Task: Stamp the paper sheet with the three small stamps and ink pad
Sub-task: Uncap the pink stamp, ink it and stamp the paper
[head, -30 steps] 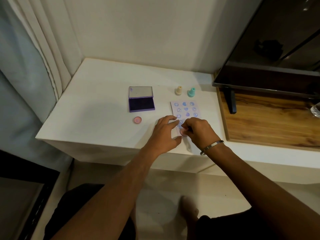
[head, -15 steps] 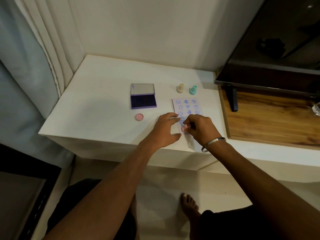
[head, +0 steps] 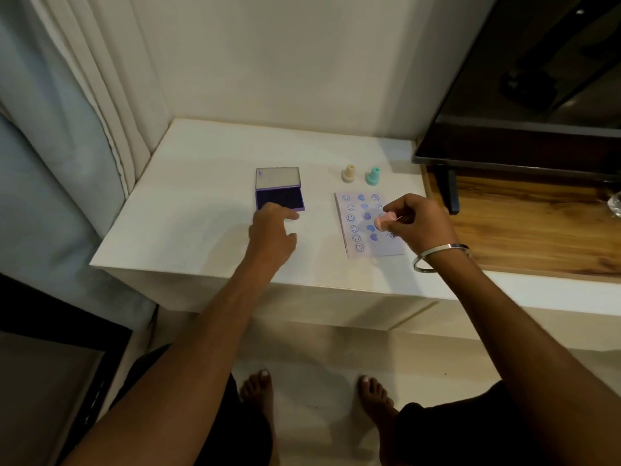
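The lilac paper sheet (head: pixel 386 251) lies on the white table (head: pixel 188 210), covered with purple smiley and heart prints. My right hand (head: pixel 415 223) pinches the pink stamp (head: pixel 383 224), tilted and lifted just above the sheet's right column. A beige stamp (head: pixel 348 173) and a teal stamp (head: pixel 373 176) stand upright behind the sheet. To the left, the purple ink pad (head: pixel 280 200) sits open with its lid up. My left hand (head: pixel 270 232) hovers at the pad's front edge, index finger and thumb apart, nothing visible in it. The pink cap seen earlier is hidden.
A dark TV screen (head: pixel 524 95) stands on a wooden top (head: pixel 524 227) at the right, its black foot (head: pixel 448 191) close to the sheet. Curtains (head: pixel 84 112) hang at the left. The table's front edge (head: pixel 268 280) runs just below my wrists.
My left hand left the sheet and moved left, to the front of the ink pad. My right hand lifted the pink stamp off the paper's lower part.
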